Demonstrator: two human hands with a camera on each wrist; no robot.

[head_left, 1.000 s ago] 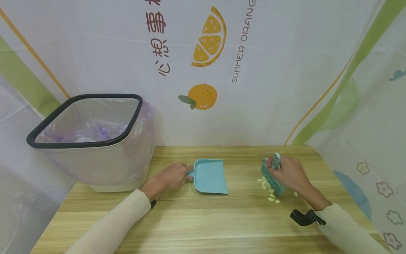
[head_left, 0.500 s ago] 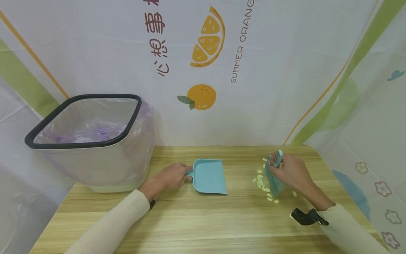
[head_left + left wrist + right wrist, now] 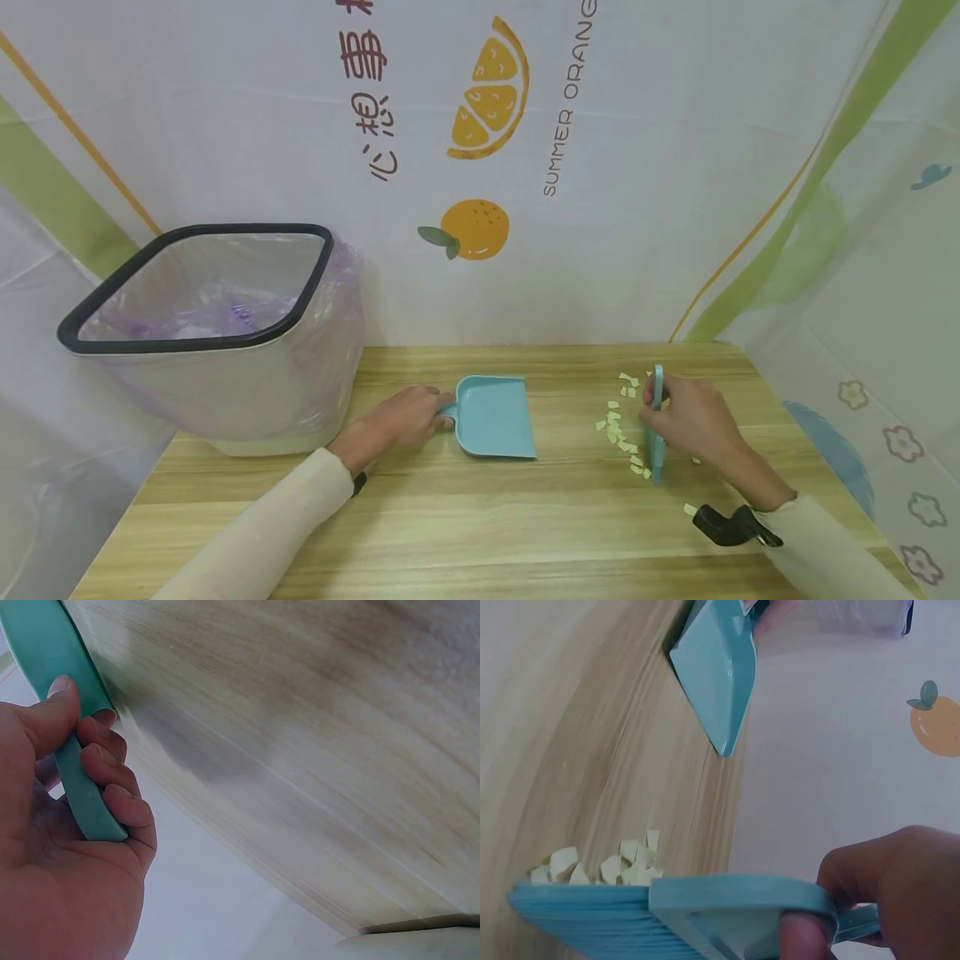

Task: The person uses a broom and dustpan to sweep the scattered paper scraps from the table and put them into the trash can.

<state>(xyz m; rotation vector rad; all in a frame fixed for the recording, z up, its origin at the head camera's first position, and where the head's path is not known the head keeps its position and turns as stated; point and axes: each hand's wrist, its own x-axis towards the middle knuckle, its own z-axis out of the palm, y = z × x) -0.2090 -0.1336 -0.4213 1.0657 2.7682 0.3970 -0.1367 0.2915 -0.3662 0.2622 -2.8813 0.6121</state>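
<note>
My left hand [image 3: 405, 417] grips the short handle of a light blue dustpan [image 3: 495, 417], which lies flat on the table with its open edge facing right. In the left wrist view, the fingers and thumb wrap around that handle [image 3: 86, 791]. On the right, my right hand [image 3: 693, 417] holds a blue hand brush [image 3: 656, 442] by its handle, bristles down at the table. Small pale yellow scraps [image 3: 615, 425] lie in a loose line just left of the brush. The right wrist view has several scraps [image 3: 634, 862] close against the bristles [image 3: 607, 919].
A bin [image 3: 270, 400] with a black rim and a purplish plastic liner stands at the table's left. One stray scrap [image 3: 689, 509] lies near the black strap on the right wrist. White printed cloth [image 3: 585, 275] hangs behind the wooden table [image 3: 480, 525].
The brush has shifted slightly right and turned more upright in view, leaving the scraps spread in a line on its left. My left hand and the dustpan stay put.
</note>
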